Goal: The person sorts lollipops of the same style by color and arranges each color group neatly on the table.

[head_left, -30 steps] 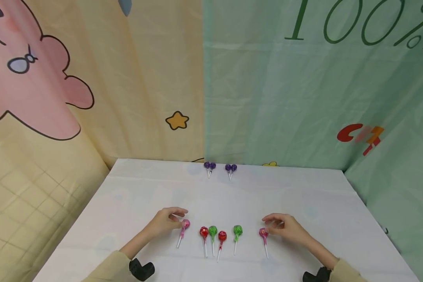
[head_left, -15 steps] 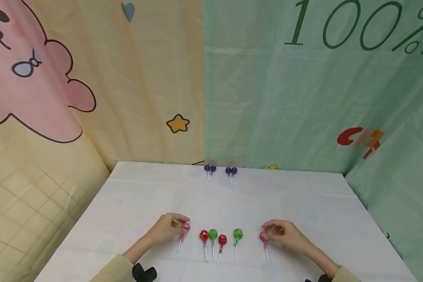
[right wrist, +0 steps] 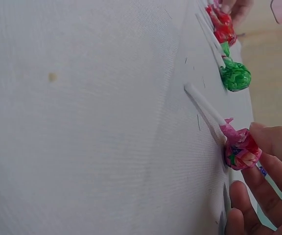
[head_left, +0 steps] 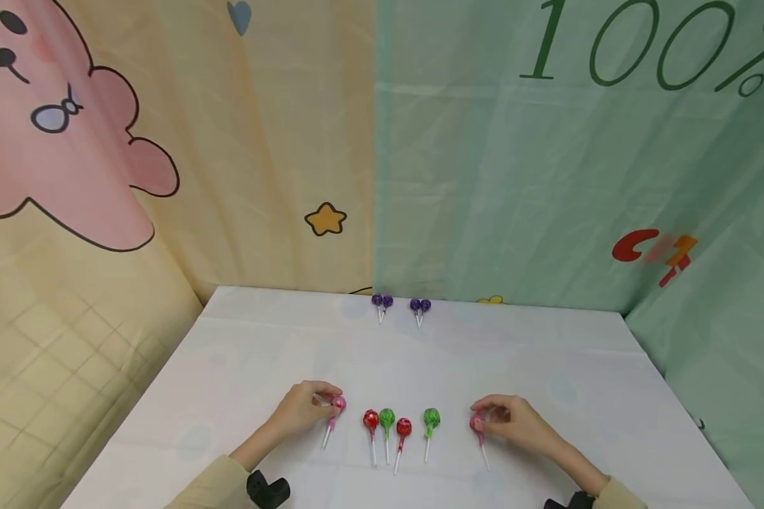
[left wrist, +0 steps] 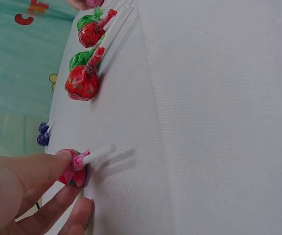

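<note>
The left hand (head_left: 301, 412) pinches a pink lollipop (head_left: 339, 403) by its head; the right hand (head_left: 516, 423) pinches a second pink lollipop (right wrist: 243, 151) likewise. Between them lie red lollipops (head_left: 371, 419) and green lollipops (head_left: 431, 417), two of each (three close together, the rightmost green apart). Purple lollipops (head_left: 377, 300) sit in two pairs near the far edge of the white table (head_left: 522, 353), finely woven on top. Behind hang a yellow curtain (head_left: 274, 155) and a green curtain (head_left: 458, 177). Shiny, crinkled wrappers (left wrist: 81, 84) cover round heads above slim white sticks (left wrist: 99, 154).
</note>
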{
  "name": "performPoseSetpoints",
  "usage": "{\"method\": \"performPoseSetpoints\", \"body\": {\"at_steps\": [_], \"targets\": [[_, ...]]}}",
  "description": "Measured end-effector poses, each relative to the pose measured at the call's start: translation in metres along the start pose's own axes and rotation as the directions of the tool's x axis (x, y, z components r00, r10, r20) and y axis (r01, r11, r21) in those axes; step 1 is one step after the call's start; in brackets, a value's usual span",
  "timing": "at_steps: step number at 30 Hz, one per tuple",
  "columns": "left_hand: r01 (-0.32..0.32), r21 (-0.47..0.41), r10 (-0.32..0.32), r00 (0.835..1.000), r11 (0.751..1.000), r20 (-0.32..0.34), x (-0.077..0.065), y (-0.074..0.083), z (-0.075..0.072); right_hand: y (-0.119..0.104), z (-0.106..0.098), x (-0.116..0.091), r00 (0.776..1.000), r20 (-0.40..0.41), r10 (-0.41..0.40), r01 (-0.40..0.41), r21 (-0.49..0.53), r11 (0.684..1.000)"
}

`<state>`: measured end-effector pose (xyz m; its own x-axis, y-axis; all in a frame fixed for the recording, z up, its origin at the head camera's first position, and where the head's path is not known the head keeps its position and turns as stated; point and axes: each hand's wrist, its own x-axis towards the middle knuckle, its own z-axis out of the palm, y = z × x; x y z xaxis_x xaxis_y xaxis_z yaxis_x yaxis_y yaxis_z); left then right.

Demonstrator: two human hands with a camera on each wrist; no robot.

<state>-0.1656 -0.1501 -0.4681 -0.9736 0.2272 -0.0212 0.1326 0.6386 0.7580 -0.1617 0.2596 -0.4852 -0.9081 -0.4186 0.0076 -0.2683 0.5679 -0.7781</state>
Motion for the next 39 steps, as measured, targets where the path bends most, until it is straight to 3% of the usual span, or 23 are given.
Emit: {"method": "performPoseSetpoints", "body": {"at_steps": [11, 24, 30, 39], "targets": [[0.055, 0.078, -0.051, 0.998, 0.995, -0.048, 0.001, 0.005, 0.003, -0.001, -0.002, 0.003, 1.0, 0.029, -0.007, 0.008, -0.017, 1.0], [0.014, 0.138, 0.001, 0.994, 0.99, -0.105, -0.001, 0.005, 0.007, -0.001, 0.0, 0.0, 0.999, 0.022, 0.028, -0.028, -0.008, 1.0], [0.023, 0.151, -0.007, 0.995, 0.988, -0.104, 0.0, 0.007, 0.006, -0.001, 0.001, 0.0, 0.999, 0.026, 0.042, -0.042, -0.001, 0.999], [0.035, 0.201, -0.026, 0.998, 0.979, -0.05, 0.005, 0.015, 0.002, 0.0, 0.001, 0.002, 0.999, 0.034, 0.037, -0.037, -0.004, 0.999]]}}
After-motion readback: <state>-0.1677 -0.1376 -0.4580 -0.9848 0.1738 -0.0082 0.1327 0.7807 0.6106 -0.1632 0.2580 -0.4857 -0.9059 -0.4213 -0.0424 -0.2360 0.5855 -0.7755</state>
